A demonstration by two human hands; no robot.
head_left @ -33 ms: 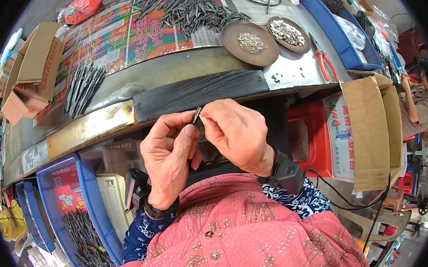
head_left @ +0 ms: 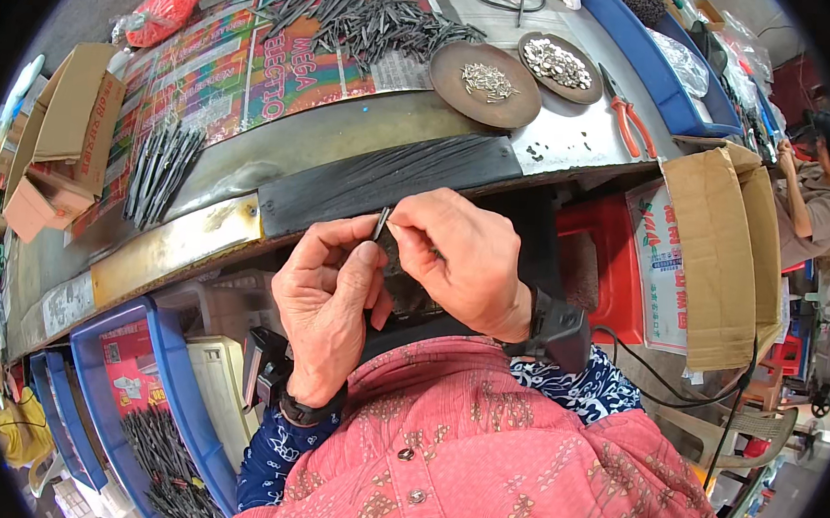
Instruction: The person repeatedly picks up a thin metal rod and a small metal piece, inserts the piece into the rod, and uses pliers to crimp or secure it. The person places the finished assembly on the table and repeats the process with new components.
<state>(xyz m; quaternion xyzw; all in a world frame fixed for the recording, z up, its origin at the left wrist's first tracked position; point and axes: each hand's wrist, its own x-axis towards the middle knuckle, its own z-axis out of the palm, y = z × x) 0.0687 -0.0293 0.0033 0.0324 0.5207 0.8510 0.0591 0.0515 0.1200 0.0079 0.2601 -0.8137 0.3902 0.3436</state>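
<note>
A slim black piece [head_left: 381, 224] stands nearly upright over the bench's front edge, pinched between the thumb and fingers of my left hand [head_left: 323, 301]. Against its upper right side, the closed thumb and forefinger of my right hand [head_left: 463, 258] meet; whatever they hold is too small to make out. Beyond my hands lies a dark, scored board [head_left: 392, 173]. A brown dish [head_left: 447, 78] of small metal pins sits farther back, beside a second dish [head_left: 588, 90] of silvery discs. Orange-handled pliers [head_left: 632, 130] rest to their right.
Many black strips lie in a heap [head_left: 383, 28] at the back and a bundle [head_left: 163, 172] at the left. Cardboard boxes stand left [head_left: 76, 129] and right [head_left: 713, 265]. Below left is a blue bin [head_left: 174, 377]. A red stool [head_left: 607, 263] and another person [head_left: 808, 214] are at the right.
My right hand has shifted very slightly at the black piece, its wrist turning a little. My left hand keeps its place and its hold.
</note>
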